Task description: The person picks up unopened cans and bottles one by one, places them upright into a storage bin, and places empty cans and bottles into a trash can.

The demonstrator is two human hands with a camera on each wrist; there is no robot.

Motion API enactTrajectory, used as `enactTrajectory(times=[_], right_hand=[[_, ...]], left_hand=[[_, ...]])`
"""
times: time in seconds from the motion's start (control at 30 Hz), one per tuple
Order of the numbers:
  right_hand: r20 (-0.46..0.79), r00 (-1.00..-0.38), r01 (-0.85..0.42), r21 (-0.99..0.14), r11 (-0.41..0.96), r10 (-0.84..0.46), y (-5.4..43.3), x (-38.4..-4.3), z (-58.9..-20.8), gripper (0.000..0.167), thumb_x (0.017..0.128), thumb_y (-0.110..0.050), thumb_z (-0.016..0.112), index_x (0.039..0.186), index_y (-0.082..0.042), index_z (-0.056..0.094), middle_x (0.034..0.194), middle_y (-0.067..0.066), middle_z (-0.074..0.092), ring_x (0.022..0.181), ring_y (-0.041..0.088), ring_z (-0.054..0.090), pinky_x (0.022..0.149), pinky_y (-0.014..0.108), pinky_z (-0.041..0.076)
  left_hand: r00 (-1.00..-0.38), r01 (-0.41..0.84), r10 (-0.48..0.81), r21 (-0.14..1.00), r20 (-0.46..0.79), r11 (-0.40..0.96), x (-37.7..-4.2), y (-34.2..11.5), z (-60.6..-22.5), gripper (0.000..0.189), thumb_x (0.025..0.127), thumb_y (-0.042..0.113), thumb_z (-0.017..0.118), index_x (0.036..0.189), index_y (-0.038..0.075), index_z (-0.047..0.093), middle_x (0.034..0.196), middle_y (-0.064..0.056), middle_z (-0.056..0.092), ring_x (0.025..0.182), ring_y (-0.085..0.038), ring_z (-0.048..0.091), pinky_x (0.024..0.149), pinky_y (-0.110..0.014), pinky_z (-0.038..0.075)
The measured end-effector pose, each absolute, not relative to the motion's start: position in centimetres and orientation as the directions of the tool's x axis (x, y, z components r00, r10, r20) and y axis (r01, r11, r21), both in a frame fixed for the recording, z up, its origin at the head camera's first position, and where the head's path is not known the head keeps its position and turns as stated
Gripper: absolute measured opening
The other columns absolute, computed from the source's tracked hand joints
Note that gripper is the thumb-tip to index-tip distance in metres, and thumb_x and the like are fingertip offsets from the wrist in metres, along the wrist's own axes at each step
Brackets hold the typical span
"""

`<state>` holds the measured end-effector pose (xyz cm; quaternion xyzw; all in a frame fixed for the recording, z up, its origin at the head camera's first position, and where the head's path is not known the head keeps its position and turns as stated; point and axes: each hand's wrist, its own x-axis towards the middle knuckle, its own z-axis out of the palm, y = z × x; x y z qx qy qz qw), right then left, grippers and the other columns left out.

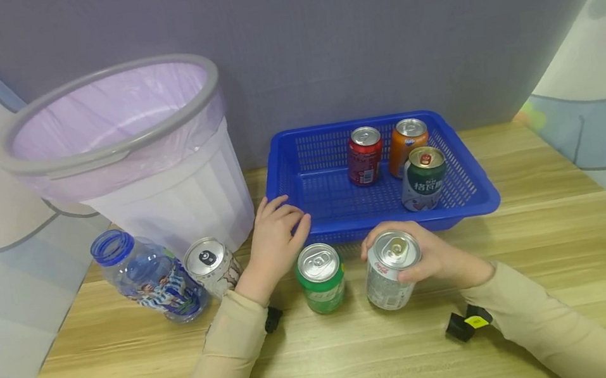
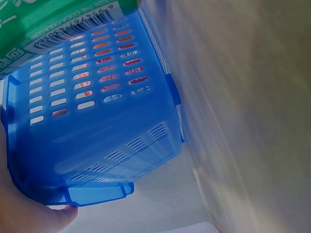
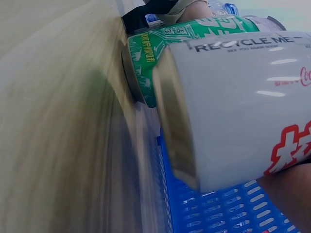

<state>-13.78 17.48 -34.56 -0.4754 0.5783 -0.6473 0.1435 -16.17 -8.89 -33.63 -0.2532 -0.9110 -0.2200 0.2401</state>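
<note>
My right hand [image 1: 423,253] grips a white and silver Coca-Cola can [image 1: 388,277], with the thumb on its near side. In the right wrist view the can [image 3: 238,111] appears slightly raised off the table. My left hand [image 1: 279,237] rests on the near left corner of a blue basket [image 1: 480,207], and one fingertip [image 2: 63,213] touches its rim. Upright between the hands is a green can [image 1: 323,291]. Inside the basket stand a red can [image 1: 365,161], an orange Fanta can [image 1: 403,150] and a green and white can [image 1: 424,189].
Left of the basket stands a white bin [image 1: 178,199] with a purple liner. In front of it are a clear bottle [image 1: 154,282], uncapped with a blue neck, and a pale can [image 1: 215,267] partly behind the left arm. A grey panel [image 1: 346,36] closes off the back.
</note>
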Motion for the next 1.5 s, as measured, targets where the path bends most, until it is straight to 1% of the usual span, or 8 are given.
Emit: enactTrajectory(times=[0.3,0.47,0.67,0.93,1.23,1.5], right_hand=[[0.520,-0.445,-0.442,-0.836,-0.326,-0.729,17.5,-13.9,-33.9,0.041,0.080,-0.019,0.069,0.117,-0.006,0.056,0.111,0.004,0.065,0.098,0.018,0.062,0.085,0.032,0.052],[0.521,-0.446,-0.444,-0.835,-0.326,-0.728,17.6,-14.0,-33.6,0.040,0.081,-0.021,0.069,0.116,-0.007,0.056,0.111,0.003,0.065,0.098,0.016,0.062,0.085,0.033,0.052],[0.530,-0.432,-0.457,-0.826,-0.330,-0.730,17.6,-14.3,-33.3,0.040,0.082,-0.022,0.069,0.117,-0.009,0.056,0.111,0.001,0.064,0.097,0.016,0.061,0.084,0.033,0.052],[0.543,-0.420,-0.451,-0.820,-0.352,-0.727,17.2,-14.1,-32.4,0.040,0.083,-0.022,0.067,0.119,-0.009,0.055,0.112,0.003,0.064,0.098,0.017,0.061,0.085,0.032,0.052],[0.597,-0.393,-0.494,-0.779,-0.387,-0.699,16.7,-14.2,-31.6,0.041,0.085,-0.023,0.066,0.120,-0.006,0.055,0.112,0.006,0.065,0.098,0.019,0.062,0.085,0.034,0.052],[0.613,-0.397,-0.450,-0.779,-0.437,-0.684,16.3,-14.2,-30.7,0.040,0.085,-0.021,0.065,0.122,-0.007,0.054,0.114,0.007,0.064,0.101,0.021,0.061,0.086,0.034,0.051]], left_hand=[[-0.763,0.562,0.349,0.291,0.543,0.774,-16.2,-8.8,-33.7,0.028,0.094,0.023,0.053,0.087,0.005,0.074,0.095,-0.008,0.072,0.119,-0.031,0.055,0.111,-0.056,0.027],[-0.758,0.566,0.350,0.290,0.550,0.771,-16.2,-8.8,-33.7,0.028,0.093,0.023,0.053,0.087,0.005,0.074,0.094,-0.008,0.072,0.118,-0.032,0.055,0.110,-0.057,0.028],[-0.754,0.572,0.347,0.296,0.558,0.765,-16.1,-8.9,-33.8,0.028,0.093,0.022,0.054,0.086,0.004,0.074,0.093,-0.009,0.072,0.118,-0.034,0.056,0.109,-0.058,0.029],[-0.760,0.564,0.349,0.290,0.547,0.773,-16.1,-8.8,-33.8,0.027,0.093,0.023,0.055,0.087,0.005,0.074,0.094,-0.008,0.072,0.119,-0.032,0.055,0.109,-0.057,0.029],[-0.759,0.565,0.351,0.287,0.548,0.774,-16.0,-8.8,-33.6,0.027,0.093,0.022,0.054,0.087,0.005,0.074,0.094,-0.008,0.072,0.118,-0.032,0.055,0.110,-0.057,0.028],[-0.757,0.566,0.352,0.284,0.550,0.774,-16.0,-8.9,-33.5,0.028,0.093,0.022,0.054,0.086,0.005,0.074,0.094,-0.008,0.072,0.118,-0.032,0.056,0.109,-0.057,0.029]])
